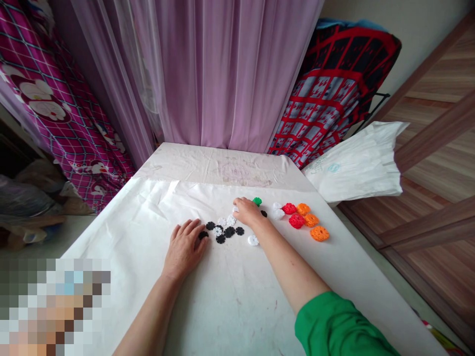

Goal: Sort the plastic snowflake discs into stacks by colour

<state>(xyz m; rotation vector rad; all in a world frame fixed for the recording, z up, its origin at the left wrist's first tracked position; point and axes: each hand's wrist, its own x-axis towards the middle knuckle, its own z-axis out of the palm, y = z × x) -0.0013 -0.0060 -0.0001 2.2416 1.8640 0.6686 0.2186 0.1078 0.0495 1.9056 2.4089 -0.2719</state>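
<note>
My left hand (185, 247) lies flat on the white-covered table, thumb and fingertips around the edge of a black notched plastic disc (203, 235). Just right of it is a loose group of black discs (229, 232) and white discs (221, 221), some overlapping. My right hand (248, 212) reaches farther in, its fingers curled down on a white disc (235, 209) that is partly hidden. Beyond that hand a green disc stack (257, 201) shows, and a black disc (263, 213) peeks out beside the wrist. Under the right forearm's left side sits a white disc stack (253, 240).
To the right stand white stacks (278, 211), red stacks (296, 220) and orange stacks (319, 233) of discs. A white bag (359, 165) rests by the table's (222, 306) right edge. Purple curtains (222, 74) hang behind. The lower left corner is pixelated.
</note>
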